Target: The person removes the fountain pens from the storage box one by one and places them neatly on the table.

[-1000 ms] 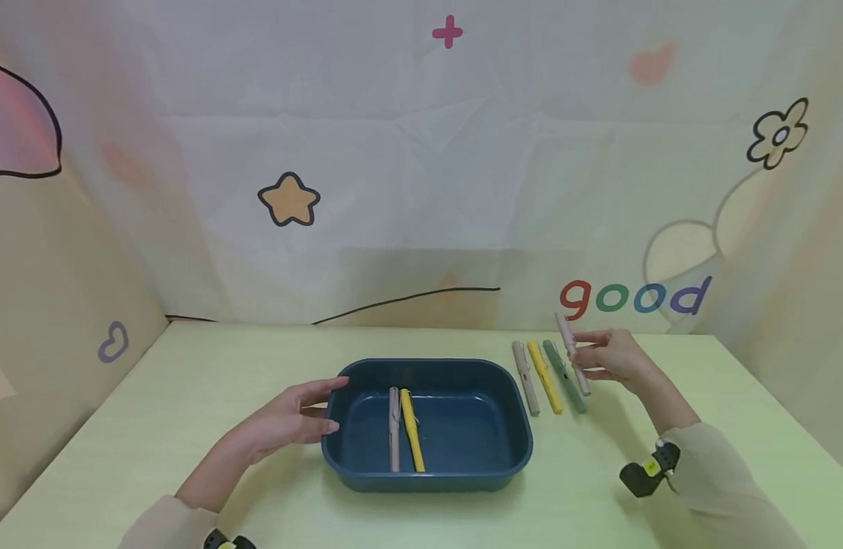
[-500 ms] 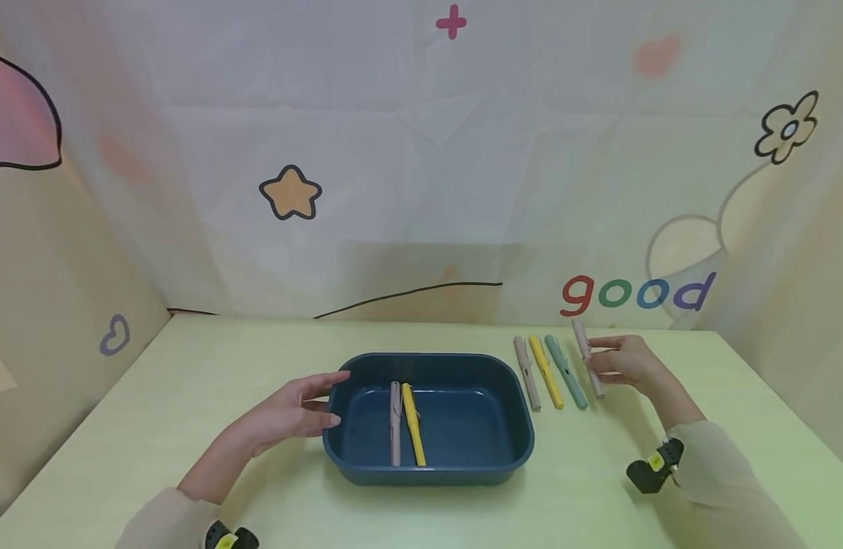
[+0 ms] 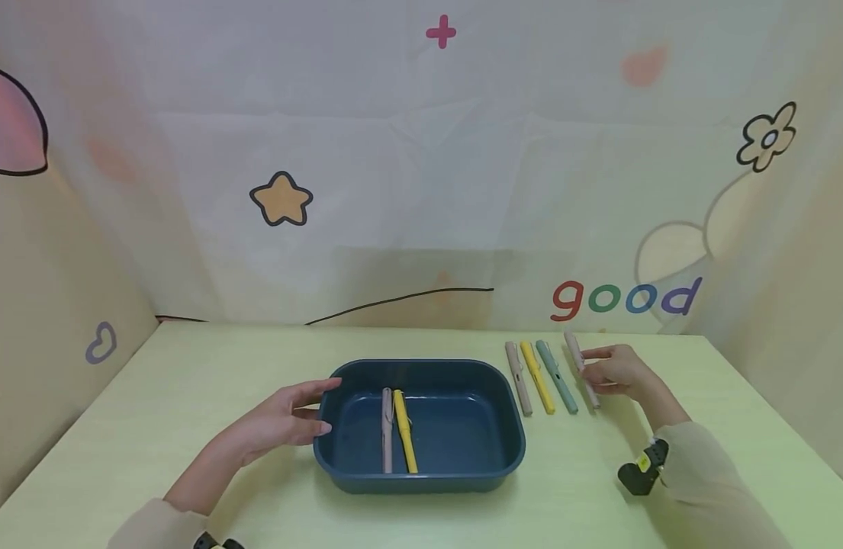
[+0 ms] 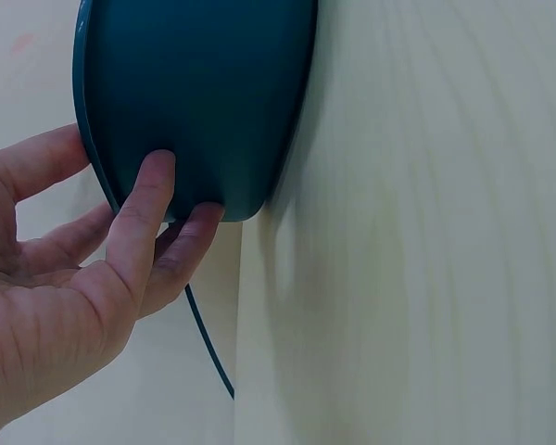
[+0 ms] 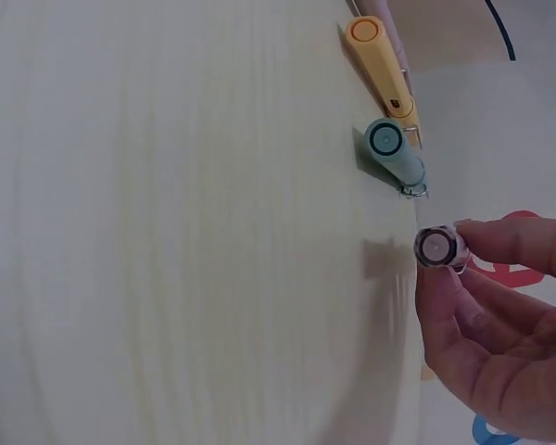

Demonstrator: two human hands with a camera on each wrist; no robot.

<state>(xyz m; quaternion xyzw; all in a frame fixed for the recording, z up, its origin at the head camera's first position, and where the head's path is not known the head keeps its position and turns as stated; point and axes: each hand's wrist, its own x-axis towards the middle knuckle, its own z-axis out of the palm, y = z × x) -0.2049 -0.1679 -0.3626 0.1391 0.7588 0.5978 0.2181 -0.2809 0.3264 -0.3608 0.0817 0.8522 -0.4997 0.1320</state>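
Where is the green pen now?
In the head view, the green pen lies on the table, right of the tray, between a yellow pen and the pale pen in the right hand.

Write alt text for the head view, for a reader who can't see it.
A person's right hand pinches a pale pink pen, just right of a greyish pen, a yellow pen and a green pen lying on a pale table. The left hand touches the left end of a blue tray holding a pinkish pen and another yellow pen.
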